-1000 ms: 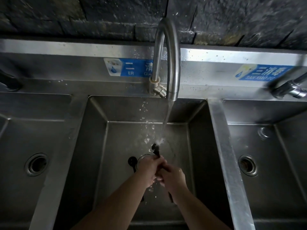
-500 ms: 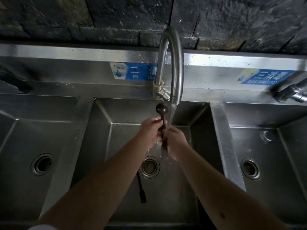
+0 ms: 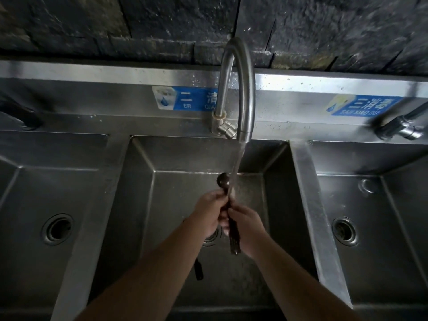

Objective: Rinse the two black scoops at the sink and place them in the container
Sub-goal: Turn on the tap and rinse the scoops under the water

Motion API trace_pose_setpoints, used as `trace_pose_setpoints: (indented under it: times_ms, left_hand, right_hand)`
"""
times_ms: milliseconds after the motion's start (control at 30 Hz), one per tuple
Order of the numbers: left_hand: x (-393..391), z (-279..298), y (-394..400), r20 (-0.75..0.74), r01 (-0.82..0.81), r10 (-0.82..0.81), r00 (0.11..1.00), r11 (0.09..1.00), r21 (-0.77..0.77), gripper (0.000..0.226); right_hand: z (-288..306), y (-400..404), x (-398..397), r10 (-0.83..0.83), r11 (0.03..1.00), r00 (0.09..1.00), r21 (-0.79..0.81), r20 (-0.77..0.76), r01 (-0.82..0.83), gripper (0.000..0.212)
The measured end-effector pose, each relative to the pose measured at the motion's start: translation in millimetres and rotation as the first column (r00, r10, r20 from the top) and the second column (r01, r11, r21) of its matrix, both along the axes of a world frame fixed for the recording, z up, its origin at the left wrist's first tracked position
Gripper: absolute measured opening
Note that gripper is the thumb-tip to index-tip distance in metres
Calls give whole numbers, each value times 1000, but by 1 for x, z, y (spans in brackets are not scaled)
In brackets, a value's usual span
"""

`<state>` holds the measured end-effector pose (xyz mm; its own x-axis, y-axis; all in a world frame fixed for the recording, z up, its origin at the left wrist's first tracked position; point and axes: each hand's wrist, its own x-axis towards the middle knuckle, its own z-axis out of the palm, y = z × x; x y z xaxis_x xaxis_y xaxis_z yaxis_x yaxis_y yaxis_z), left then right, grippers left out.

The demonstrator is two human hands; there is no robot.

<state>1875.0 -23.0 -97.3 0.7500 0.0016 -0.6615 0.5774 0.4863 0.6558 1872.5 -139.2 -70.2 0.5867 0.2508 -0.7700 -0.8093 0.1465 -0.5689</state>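
A black scoop (image 3: 223,180) stands nearly upright over the middle basin (image 3: 190,158), its round bowl at the top beside the running water. My left hand (image 3: 209,210) and my right hand (image 3: 246,224) are both closed around its handle, whose end pokes out below at the right hand. Water from the curved tap (image 3: 240,89) falls onto the scoop and my fingers. The second black scoop (image 3: 198,269) lies on the basin floor, mostly hidden under my left forearm. No container is in view.
Steel basins flank the middle one, the left basin (image 3: 27,205) and the right basin (image 3: 393,228), each with a drain. A second tap (image 3: 403,128) juts in at the far right. A dark stone wall (image 3: 139,24) rises behind the splashback.
My hands rose with the scoop close under the spout, then dropped a little lower into the stream. The other scoop stayed on the basin floor.
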Motion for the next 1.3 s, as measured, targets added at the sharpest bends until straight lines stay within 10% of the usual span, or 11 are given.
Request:
trace_pose_setpoints:
  times_ms: [400,800,1067,1300]
  left_hand:
    - [-71,3,-35,-171,-2,2,985,1000,2,17]
    - [-88,50,-63,-36,227,-228,973,973,-41,20]
    - [-66,87,-143,147,325,-352,924,929,179,16]
    - [-24,84,-246,220,277,-346,912,916,290,24]
  right_hand:
    - [4,-25,-87,349,742,930,-639,113,-201,18]
    - [48,-66,-108,-87,951,969,-270,230,150,41]
    - [90,-135,-101,-404,911,858,57,318,408,31]
    - [89,-246,-68,-346,902,844,-101,410,419,24]
